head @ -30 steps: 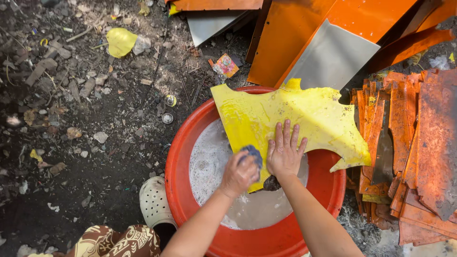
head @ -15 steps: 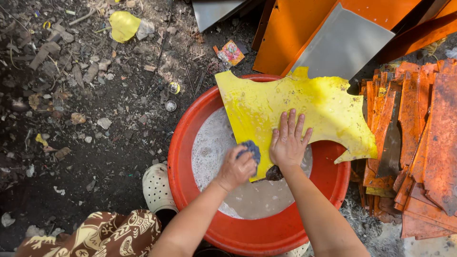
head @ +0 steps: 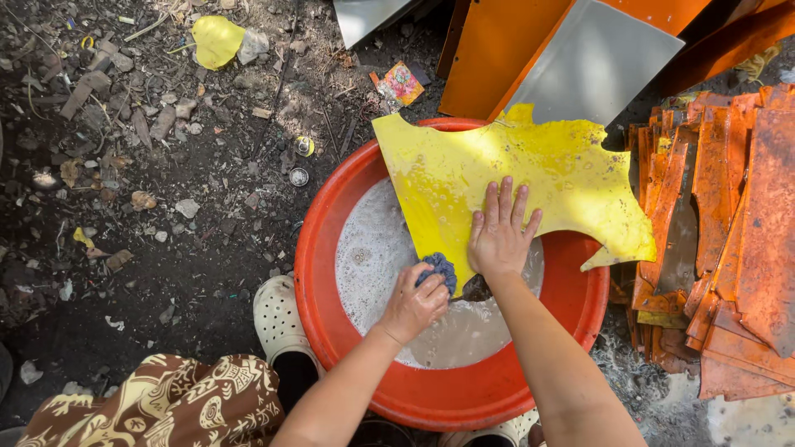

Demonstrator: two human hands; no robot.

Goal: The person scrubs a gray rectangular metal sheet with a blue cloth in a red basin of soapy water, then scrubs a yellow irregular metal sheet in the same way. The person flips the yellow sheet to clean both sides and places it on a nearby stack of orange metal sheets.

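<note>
Sheet [head: 513, 178], yellow and jagged, lies tilted across the red basin [head: 331, 223], its lower corner dipping under the foamy water [head: 373, 257] so you can't see that tip. Your left hand [head: 414, 302] is clenched on a blue scrubber [head: 439, 269], mostly buried in your fist. Your right hand [head: 497, 236] lies flat on the sheet, fingers spread. Compared with a second back, hardly anything has shifted.

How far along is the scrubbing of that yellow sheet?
Partway, it seems. The yellow metal sheet already looks wet, resting across the red basin of soapy water. The left hand presses a blue scrubber at its lower edge; the right hand lies flat on it. Specks remain, and rusty orange sheets are stacked beside.
</note>
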